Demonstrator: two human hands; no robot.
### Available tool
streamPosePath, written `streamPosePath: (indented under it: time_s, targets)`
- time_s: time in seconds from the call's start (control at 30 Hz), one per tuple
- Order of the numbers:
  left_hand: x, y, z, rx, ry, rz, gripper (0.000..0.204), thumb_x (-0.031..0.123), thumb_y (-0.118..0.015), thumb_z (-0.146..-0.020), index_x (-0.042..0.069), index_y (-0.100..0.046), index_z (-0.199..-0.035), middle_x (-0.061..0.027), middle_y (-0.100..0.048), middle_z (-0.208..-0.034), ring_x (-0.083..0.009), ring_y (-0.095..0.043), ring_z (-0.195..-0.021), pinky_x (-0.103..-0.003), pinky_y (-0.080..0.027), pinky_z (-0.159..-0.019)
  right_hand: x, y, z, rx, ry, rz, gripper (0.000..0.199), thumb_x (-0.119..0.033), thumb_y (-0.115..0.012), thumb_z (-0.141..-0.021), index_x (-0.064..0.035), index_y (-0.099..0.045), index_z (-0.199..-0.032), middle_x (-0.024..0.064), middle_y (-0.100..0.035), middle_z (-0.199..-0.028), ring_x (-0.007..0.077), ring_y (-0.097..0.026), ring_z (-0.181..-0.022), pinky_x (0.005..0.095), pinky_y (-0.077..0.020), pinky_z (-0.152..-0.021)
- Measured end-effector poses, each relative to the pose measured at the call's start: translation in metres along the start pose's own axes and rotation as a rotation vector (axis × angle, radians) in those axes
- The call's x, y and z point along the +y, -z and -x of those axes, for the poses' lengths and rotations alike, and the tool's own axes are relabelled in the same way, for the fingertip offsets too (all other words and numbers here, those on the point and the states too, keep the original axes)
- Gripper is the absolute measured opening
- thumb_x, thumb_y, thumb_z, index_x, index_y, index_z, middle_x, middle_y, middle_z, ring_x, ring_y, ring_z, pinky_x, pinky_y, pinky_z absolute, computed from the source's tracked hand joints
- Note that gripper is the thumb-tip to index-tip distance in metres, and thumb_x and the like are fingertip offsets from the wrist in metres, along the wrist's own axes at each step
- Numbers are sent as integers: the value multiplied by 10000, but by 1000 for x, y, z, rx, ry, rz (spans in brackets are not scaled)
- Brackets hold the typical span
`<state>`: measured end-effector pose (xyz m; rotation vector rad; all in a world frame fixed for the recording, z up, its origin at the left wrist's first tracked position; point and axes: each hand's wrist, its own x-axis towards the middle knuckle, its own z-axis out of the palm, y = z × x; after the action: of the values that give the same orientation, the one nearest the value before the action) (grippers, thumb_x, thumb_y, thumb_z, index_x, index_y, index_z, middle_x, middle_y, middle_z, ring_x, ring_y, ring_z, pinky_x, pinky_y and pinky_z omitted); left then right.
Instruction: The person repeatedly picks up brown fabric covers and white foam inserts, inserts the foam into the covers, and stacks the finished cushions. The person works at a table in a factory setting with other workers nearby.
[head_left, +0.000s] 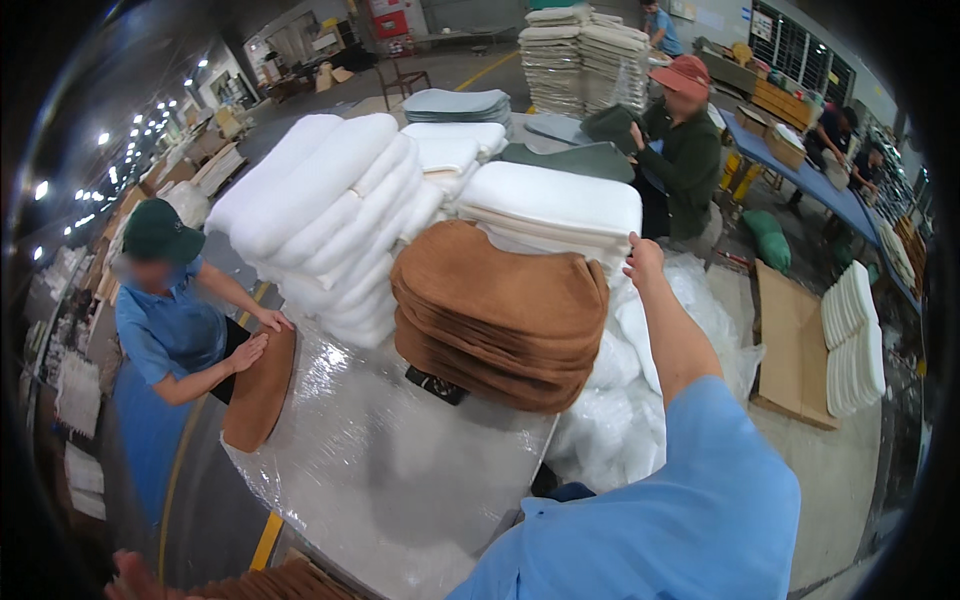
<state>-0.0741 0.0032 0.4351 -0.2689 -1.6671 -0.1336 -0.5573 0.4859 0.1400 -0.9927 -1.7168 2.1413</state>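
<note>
My right hand (645,260) reaches forward, its fingers closed at the right edge of a stack of white padded pieces (550,195). Just in front of that stack sits a pile of brown curved pads (500,320), on a table covered in clear plastic film (400,480). My left hand (138,580) shows only partly at the lower left edge, blurred, beside more brown pads (275,582). Its fingers are too smeared to read.
A tall stack of white pads (320,200) stands at the left of the table. A co-worker in a green cap (162,230) handles a brown pad (262,395). Across the table, another in a red cap (684,76) holds a dark green pad (612,125). Bunched clear plastic (620,430) lies at right.
</note>
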Motion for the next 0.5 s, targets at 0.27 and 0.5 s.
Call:
streamPosePath:
  time_s: [0.27,0.5]
  targets:
    - [30,23,134,58,1207,-219,504,205,-729,-1023,37,-564,-1469,-161,-629,-1397,-276,-652,-1157,-398,-547,-974,-21,-63,-35,168,-177,-38,597,-440,-941,-730,16,-682,-1016,82,-634,-780,209,-529,-562,451,-437,-540]
    - [38,32,166,114,1356,-55,390,126,-661,-1048,0,-595,-1412,-138,-634,-1383,-246,-637,-1174,-380,-541,-1018,-81,-84,-28,-54,-86,-318,762,-225,-883,-812,3,-502,-1431,227,-578,-1389,460,-580,-1263,668,-515,-931]
